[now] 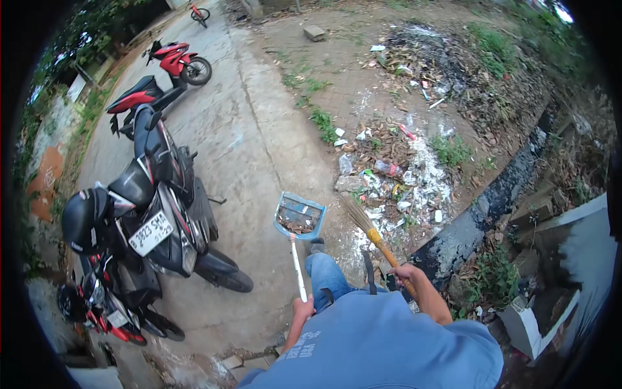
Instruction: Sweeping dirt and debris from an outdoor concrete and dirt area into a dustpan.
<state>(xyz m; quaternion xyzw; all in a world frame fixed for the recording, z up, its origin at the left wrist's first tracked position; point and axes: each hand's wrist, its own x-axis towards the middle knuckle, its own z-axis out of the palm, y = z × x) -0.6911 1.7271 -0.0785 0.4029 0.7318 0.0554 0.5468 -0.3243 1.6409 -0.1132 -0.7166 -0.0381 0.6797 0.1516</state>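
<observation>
The dustpan (303,214), debris inside it, sits over the concrete path (249,188) near the path's right edge. The left hand (303,306) closes around its white handle; the right hand (407,272) grips the broom (374,237), bristles beside the litter pile (389,155). A strip of concrete separates dustpan from parked motorbikes (170,243); rightward, past the litter, runs a dark ditch (512,185).

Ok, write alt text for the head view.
A person's left hand holds the white handle of a blue-rimmed dustpan containing brown debris; their right hand grips a straw broom with a brown stick handle. White and brown litter lies scattered ahead; red and black motorbikes stand on grey concrete to the left.
</observation>
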